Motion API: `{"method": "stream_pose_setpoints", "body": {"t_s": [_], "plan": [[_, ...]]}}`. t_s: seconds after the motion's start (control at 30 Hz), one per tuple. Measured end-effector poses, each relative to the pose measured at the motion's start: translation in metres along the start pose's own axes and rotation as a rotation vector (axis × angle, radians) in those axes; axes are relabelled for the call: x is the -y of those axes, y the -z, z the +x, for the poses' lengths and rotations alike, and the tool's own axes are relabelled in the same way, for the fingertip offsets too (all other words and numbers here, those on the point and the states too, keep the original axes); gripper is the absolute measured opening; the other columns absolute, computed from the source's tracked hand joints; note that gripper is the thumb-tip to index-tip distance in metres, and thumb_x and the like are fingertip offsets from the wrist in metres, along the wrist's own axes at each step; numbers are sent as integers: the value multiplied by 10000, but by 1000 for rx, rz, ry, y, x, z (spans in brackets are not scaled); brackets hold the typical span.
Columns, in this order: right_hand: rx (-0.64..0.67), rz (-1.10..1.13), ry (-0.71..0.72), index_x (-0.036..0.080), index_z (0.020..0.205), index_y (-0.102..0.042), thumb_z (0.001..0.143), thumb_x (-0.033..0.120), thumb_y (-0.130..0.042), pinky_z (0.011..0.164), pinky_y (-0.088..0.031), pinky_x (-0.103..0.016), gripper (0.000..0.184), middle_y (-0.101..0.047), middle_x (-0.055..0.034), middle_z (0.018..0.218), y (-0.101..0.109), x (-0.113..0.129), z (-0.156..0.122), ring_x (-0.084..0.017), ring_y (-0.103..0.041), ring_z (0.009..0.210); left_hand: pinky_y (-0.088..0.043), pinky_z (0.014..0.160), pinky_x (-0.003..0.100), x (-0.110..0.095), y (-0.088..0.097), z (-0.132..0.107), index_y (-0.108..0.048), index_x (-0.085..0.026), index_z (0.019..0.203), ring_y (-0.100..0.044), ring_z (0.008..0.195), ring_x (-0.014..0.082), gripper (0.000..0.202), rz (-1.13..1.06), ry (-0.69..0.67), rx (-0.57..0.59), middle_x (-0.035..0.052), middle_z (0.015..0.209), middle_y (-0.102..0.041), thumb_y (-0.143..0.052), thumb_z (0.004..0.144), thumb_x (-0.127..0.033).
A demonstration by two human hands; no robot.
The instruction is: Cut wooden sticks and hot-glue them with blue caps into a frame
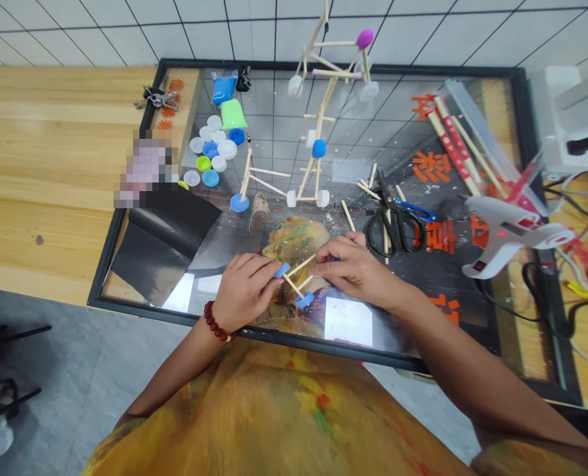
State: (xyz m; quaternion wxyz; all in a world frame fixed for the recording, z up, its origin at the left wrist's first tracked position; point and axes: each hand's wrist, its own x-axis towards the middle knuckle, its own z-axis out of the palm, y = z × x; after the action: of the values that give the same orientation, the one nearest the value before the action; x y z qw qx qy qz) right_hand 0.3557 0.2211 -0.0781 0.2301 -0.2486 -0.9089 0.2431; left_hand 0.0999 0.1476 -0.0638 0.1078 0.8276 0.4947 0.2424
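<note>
My left hand [244,291] pinches a small frame of thin wooden sticks [296,276] with blue bottle caps [282,270] glued on its ends. My right hand [346,264] grips the other side of the same frame, fingers closed on a stick. Both hands hover just above the glass table top [139,307] near its front edge. A second blue cap [304,301] sits at the frame's lower end.
Behind the hands stand a tall stick-and-cap structure [318,149], a smaller one [247,185], loose bottle caps [213,151], black scissors [390,225], a white glue gun [509,235] with cables, long sticks [460,142] and a black sheet [167,238].
</note>
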Motion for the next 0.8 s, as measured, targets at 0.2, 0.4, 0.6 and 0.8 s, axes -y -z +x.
{"method": "stream_pose_setpoints", "body": {"t_s": [0.2, 0.4, 0.6, 0.8], "plan": [[-12, 0, 1, 289, 916, -721, 921, 211, -543, 833, -267, -380, 194, -624, -9, 897, -2, -2, -2, -133, -557, 828, -483, 813, 351, 0, 0, 0, -649, -182, 1095, -612, 934, 207, 221, -2, 1, -4, 73, 1008, -711, -585, 895, -250], [-14, -4, -8, 288, 929, -722, 922, 234, -548, 833, -273, -379, 182, -631, -9, 905, -3, -2, -3, -136, -565, 829, -484, 805, 354, 0, -1, 0, -653, -189, 1089, -617, 928, 207, 218, -4, 1, -5, 76, 1004, -713, -579, 896, -258], [-33, -31, 18, 294, 917, -723, 912, 218, -554, 821, -268, -385, 185, -624, -15, 907, -3, -1, -2, -145, -547, 830, -485, 801, 352, -1, 0, 1, -649, -180, 1086, -614, 929, 210, 215, 5, -7, -10, 73, 1003, -714, -587, 891, -245], [-26, -46, 0, 302, 929, -727, 912, 240, -559, 826, -270, -387, 180, -625, -16, 910, -4, -1, -4, -146, -539, 831, -487, 812, 357, 0, 0, 0, -652, -187, 1090, -618, 928, 208, 216, 3, -1, -1, 77, 1004, -714, -574, 899, -250]]}}
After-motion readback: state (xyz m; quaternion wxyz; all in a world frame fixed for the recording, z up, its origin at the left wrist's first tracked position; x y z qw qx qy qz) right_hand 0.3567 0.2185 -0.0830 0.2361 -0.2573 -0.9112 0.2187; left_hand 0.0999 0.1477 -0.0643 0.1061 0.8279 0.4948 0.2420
